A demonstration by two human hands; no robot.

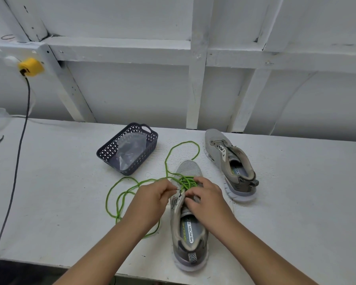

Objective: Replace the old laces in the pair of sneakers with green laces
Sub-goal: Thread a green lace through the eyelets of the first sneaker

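Observation:
A grey sneaker (pixel 188 233) lies toe-away on the white table in front of me, with a green lace (pixel 169 159) crossed through its front eyelets. The lace's loose lengths loop over the table to the left and toward the back. My left hand (pixel 152 199) pinches the green lace at the sneaker's left eyelet row. My right hand (pixel 209 199) rests on the tongue and right eyelet row, its fingers curled on the lace crossings. The second grey sneaker (pixel 230 163) stands at the back right with no lace in it.
A dark perforated plastic basket (pixel 109 150) holding a clear plastic bag sits at the back left of the sneakers. A grey cable (pixel 19 153) runs down from a yellow plug on the wall across the table's left side. The table's front edge is near my arms.

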